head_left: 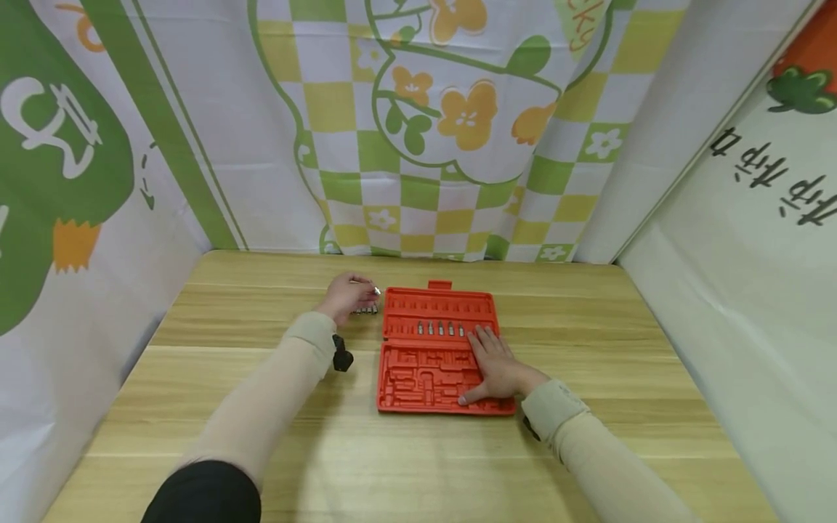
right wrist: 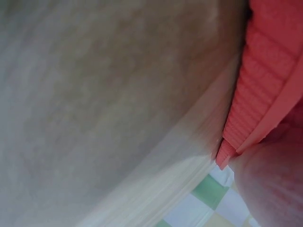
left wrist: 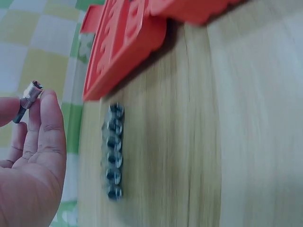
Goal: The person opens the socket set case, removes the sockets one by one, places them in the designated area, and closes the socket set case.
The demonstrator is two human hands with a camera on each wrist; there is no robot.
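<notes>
My left hand [head_left: 346, 296] pinches a small silver bit socket [left wrist: 32, 93] between thumb and fingers, held above the table left of the red case. Below that hand, a row of several metal sockets [left wrist: 114, 151] stands on the wood, side by side. The red plastic case [head_left: 447, 343] lies opened flat, its moulded slots facing up. Several small bit sockets [head_left: 441, 329] sit in a row in its far half. My right hand [head_left: 502, 369] rests with fingers spread on the case's right side, covering part of the slots. In the right wrist view, the hand [right wrist: 277, 182] overlaps the case's edge.
The wooden table [head_left: 418, 465] stretches around the case on all sides. A patterned curtain [head_left: 445, 196] hangs along the table's back edge, and printed white cloth [head_left: 739, 290] stands at both sides. A black wrist device [head_left: 341, 356] hangs under the left wrist.
</notes>
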